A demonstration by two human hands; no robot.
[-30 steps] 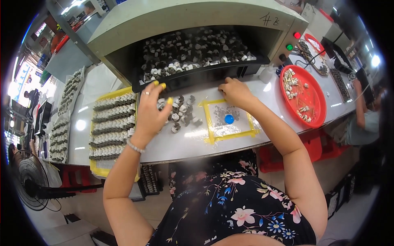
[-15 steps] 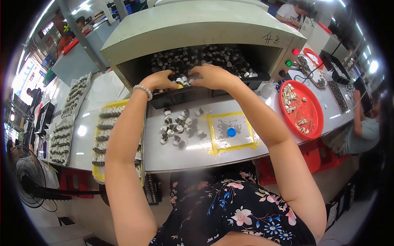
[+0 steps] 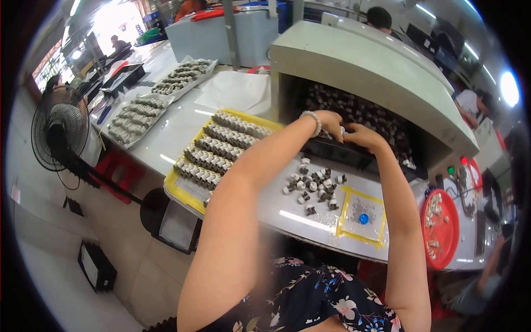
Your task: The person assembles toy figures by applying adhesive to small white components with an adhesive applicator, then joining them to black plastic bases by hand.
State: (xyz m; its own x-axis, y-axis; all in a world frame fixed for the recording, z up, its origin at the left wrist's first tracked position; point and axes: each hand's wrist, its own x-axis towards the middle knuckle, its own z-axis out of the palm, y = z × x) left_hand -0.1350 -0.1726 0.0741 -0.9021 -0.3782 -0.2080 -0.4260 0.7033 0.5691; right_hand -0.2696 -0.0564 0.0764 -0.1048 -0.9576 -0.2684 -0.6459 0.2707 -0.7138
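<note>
A black tray (image 3: 354, 156) full of small black-and-white parts (image 3: 381, 119) sits in the opening of a grey-green metal housing (image 3: 354, 52). My left hand (image 3: 330, 123), with a beaded bracelet at the wrist, reaches over the tray's front edge, its fingers closed on a small part whose white end shows. Close beside it, my right hand (image 3: 365, 136) is bent inward, fingertips drawn together near the same spot. Whatever it grips is hidden. On the table below lie several loose parts (image 3: 318, 185) of the same kind.
Left of my hands is a yellow tray (image 3: 182, 192) with parts in rows. Two paper-lined trays (image 3: 133, 119) stand farther left. A yellow-taped square (image 3: 362, 238) with a blue cap (image 3: 363, 218) and a red round tray (image 3: 451, 243) are right. A black fan (image 3: 58, 130) stands left.
My view has swung left, so the housing now appears farther right. My hands have come closer together over the tray's front edge, and their fingers have drawn in.
</note>
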